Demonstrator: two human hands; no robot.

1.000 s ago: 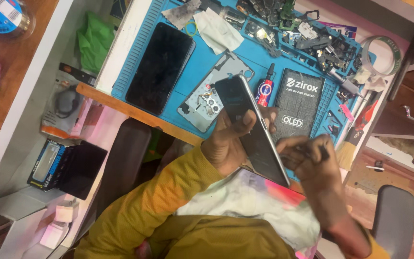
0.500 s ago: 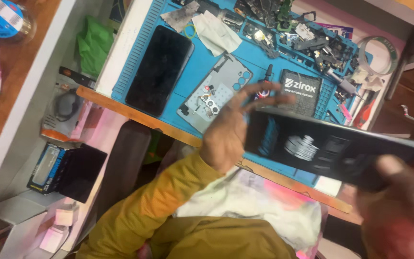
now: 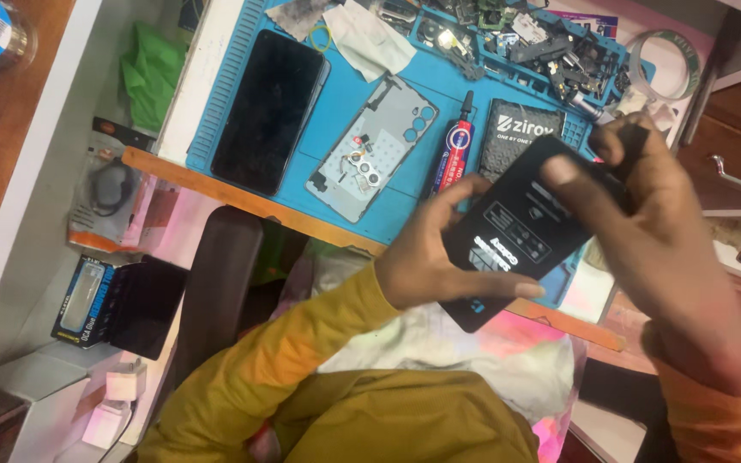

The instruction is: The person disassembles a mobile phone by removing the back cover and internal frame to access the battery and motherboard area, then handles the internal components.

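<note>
— Black phone panel (image 3: 521, 231) sits at four o'clock in my view, over the blue mat's (image 3: 349, 103) near edge. Who has it?

— Both hands. I see my left hand (image 3: 426, 261) curled under its lower end, my right hand (image 3: 653, 223) pinching the top. Glue tube (image 3: 454, 146) lies just beside, at eleven o'clock.

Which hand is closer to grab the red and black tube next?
Probably the left hand: it sits nearest the red and black tube, while the right hand grips the far end of the black panel.
</note>
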